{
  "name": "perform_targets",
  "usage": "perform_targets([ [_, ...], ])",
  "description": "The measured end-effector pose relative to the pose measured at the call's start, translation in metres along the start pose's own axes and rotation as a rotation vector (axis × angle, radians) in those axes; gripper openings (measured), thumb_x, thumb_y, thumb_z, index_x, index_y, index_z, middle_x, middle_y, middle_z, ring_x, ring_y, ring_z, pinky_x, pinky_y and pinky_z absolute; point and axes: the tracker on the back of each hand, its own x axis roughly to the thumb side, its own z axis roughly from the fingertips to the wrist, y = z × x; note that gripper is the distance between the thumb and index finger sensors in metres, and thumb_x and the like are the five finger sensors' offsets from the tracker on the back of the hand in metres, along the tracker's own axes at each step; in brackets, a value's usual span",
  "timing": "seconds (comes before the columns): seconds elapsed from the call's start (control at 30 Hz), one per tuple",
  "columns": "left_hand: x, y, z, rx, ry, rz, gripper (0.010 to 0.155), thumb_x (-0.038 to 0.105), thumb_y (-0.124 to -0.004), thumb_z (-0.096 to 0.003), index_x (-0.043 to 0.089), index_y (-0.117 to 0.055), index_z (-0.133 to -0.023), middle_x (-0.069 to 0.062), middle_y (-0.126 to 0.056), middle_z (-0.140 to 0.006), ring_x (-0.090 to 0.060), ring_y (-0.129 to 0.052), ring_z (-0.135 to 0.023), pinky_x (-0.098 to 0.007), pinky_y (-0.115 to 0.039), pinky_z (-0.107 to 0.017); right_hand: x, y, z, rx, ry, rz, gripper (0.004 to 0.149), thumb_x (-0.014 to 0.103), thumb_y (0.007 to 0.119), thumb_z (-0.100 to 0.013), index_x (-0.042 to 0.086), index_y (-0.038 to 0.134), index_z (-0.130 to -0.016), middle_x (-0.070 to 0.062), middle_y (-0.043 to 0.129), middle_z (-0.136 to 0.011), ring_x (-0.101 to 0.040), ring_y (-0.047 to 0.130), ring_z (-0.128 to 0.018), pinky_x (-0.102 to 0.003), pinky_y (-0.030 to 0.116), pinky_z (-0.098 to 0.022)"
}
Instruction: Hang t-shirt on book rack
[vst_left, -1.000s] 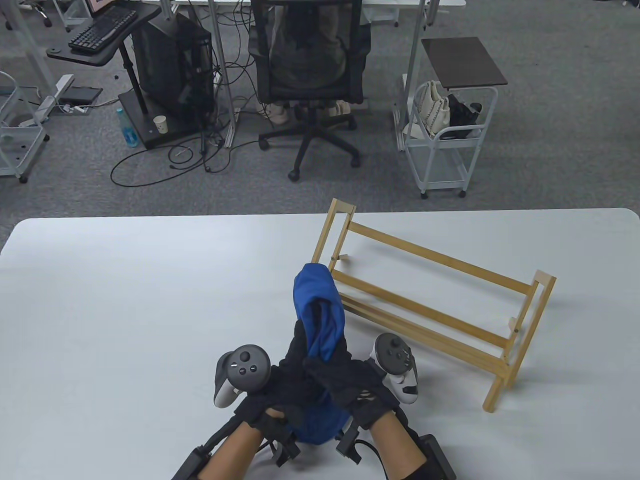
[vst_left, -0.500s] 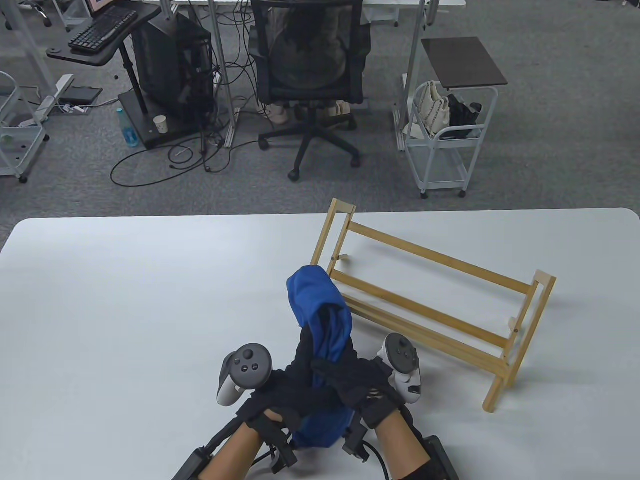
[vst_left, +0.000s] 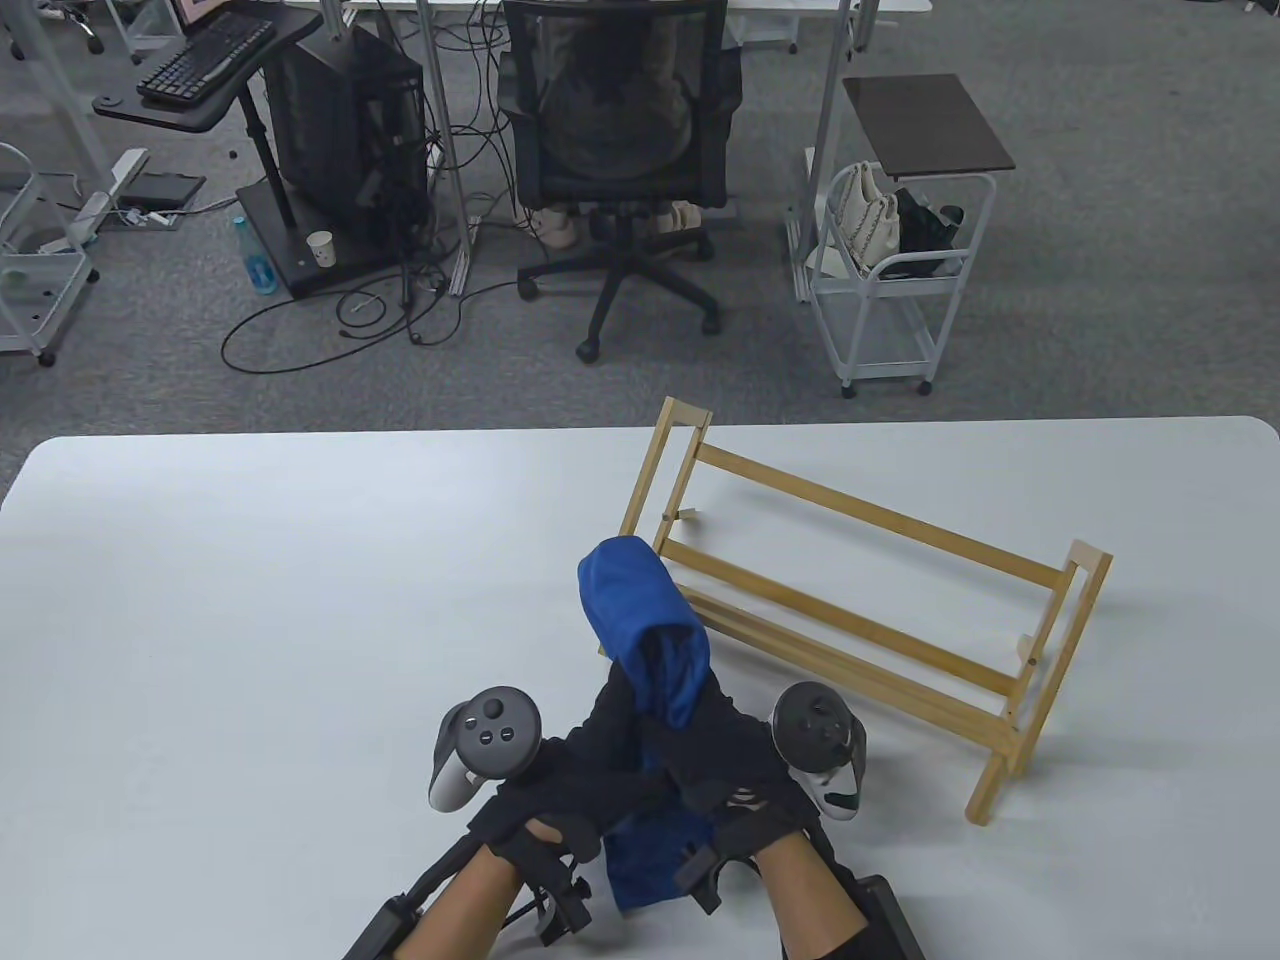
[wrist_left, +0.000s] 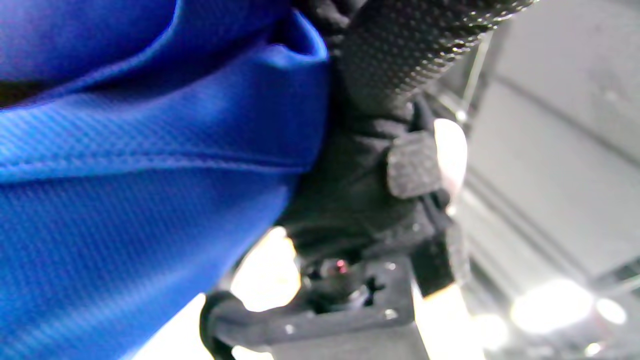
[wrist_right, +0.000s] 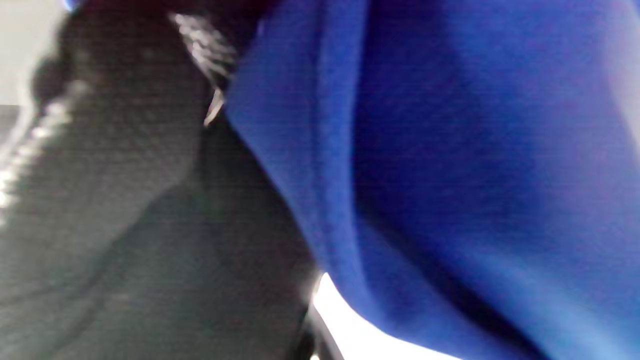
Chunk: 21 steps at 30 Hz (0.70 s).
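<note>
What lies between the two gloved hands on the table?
In the table view, the bunched blue t-shirt sits between the left hand and right hand; both grip it, beside the wooden book rack.

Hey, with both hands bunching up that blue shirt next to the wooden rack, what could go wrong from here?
1. The blue t-shirt is gripped bunched up by the left hand and right hand; unspread, it may land on a rail as a lump and slide off.
2. The wooden book rack looks light and stands free on the table; fabric dragged over it could tip or shove it.
</note>
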Motion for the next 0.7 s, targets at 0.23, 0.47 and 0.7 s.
perform_targets([
  [0.23, -0.001, 0.004, 0.003, 0.039, 0.004, -0.017, 0.087, 0.043, -0.077, -0.0611, 0.032, -0.007, -0.112, -0.019, -0.022, -0.122, -0.042, -0.041, -0.116, -0.062, -0.046, -0.079, 0.002, -0.002, 0.004, -0.089, -0.035, 0.098, 0.077, 0.031, 0.083, -0.056, 0.024, 0.032, -0.112, -0.024, 0.057, -0.103, -0.046, 0.083, -0.08, -0.056, 0.077, -0.056],
  [0.47, -0.003, 0.013, 0.01, 0.105, 0.011, -0.031, 0.081, 0.047, -0.075, -0.0613, 0.032, -0.017, -0.116, -0.018, -0.034, -0.123, -0.044, -0.058, -0.111, -0.064, -0.057, -0.075, 0.004, -0.009, 0.005, -0.144, -0.039, 0.156, 0.073, 0.03, 0.082, -0.056, 0.023, 0.035, -0.112, -0.024, 0.058, -0.103, -0.045, 0.083, -0.079, -0.056, 0.077, -0.056],
  [0.7, -0.008, 0.022, 0.02, 0.191, 0.024, -0.074, 0.076, 0.051, -0.074, -0.0608, 0.034, -0.025, -0.116, -0.017, -0.038, -0.122, -0.043, -0.062, -0.109, -0.064, -0.059, -0.073, 0.005, -0.017, 0.007, -0.17, -0.037, 0.175, 0.073, 0.031, 0.083, -0.056, 0.024, 0.036, -0.112, -0.022, 0.059, -0.104, -0.044, 0.084, -0.08, -0.055, 0.077, -0.056],
])
